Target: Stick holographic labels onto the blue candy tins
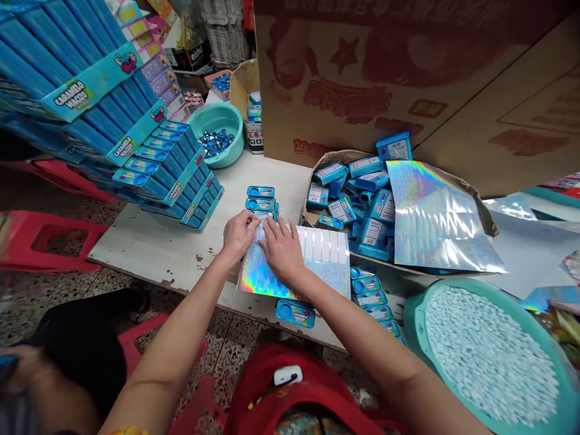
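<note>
A shiny holographic sticker sheet (267, 284) lies on the table in front of me, with white label-shaped blanks along its upper right part. My right hand (283, 251) rests flat on it, fingers stretched out. At the sheet's upper left corner, my left hand (238, 235) has thumb and fingers pinched together; what is between them is too small to tell. Just beyond the fingertips stands a row of small blue candy boxes (260, 192), partly covered by the hands. Another blue box (295, 313) sticks out from under the sheet's near edge.
A torn carton (312, 220) holds jumbled blue boxes, with a second holographic sheet (430, 223) over it. Small pale pieces fill a teal tub (419, 332). Display trays (172, 199) stack at left near a teal bowl (235, 124). A large cardboard box (339, 78) stands behind.
</note>
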A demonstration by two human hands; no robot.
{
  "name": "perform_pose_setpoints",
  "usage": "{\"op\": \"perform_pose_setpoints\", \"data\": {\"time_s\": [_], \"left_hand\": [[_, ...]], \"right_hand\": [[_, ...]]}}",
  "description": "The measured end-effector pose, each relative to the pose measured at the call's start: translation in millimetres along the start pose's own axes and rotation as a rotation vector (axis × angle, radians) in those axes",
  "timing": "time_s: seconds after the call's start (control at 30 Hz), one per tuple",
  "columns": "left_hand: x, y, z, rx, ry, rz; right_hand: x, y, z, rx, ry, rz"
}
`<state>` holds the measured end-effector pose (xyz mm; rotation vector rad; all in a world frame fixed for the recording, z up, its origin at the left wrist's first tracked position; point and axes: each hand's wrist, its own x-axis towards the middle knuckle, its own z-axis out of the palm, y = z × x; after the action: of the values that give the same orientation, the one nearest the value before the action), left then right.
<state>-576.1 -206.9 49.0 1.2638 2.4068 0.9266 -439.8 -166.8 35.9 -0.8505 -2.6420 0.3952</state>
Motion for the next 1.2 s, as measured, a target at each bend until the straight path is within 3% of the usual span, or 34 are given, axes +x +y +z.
{"op": "perform_pose_setpoints", "data": {"time_s": [0.17, 0.33, 0.4, 0.47, 0.53, 0.6, 0.67, 0.73, 0.83, 1.0, 1.2], "left_hand": [[-3, -2, 6.0, 0.044, 0.024, 0.01], [-6, -4, 6.9, 0.119, 0.091, 0.082], [-14, 8, -0.8, 0.073, 0.187, 0.114], [-32, 33, -9.9, -0.088, 0.26, 0.171], [-59, 69, -13.2, -0.321, 0.159, 0.248], [-90, 109, -4.3, -0.486, -0.084, 0.292], [-119, 143, 16.3, -0.548, -0.227, 0.228], [-141, 165, 41.2, -0.575, -0.252, 0.098], [-160, 180, 70.5, -0.575, -0.304, -0.032], [-177, 192, 93.2, -0.671, -0.504, -0.185], [-196, 200, 118.4, -0.831, -0.496, -0.378]], "right_hand": [[-2, -1, -27, 0.178, 0.129, -0.017], [-19, 8, -96, 0.405, 0.257, 0.014], [-32, 18, -122, 0.458, 0.231, 0.035], [-47, 30, -142, 0.518, 0.196, 0.073], [-65, 44, -156, 0.595, 0.17, 0.133], [-84, 57, -166, 0.67, 0.149, 0.206], [-103, 71, -173, 0.73, 0.125, 0.286], [-123, 87, -179, 0.772, 0.104, 0.364], [-150, 115, -184, 0.805, 0.038, 0.445], [-187, 157, -180, 0.862, -0.076, 0.517], [-213, 182, -169, 1.271, -0.075, 0.678]]}}
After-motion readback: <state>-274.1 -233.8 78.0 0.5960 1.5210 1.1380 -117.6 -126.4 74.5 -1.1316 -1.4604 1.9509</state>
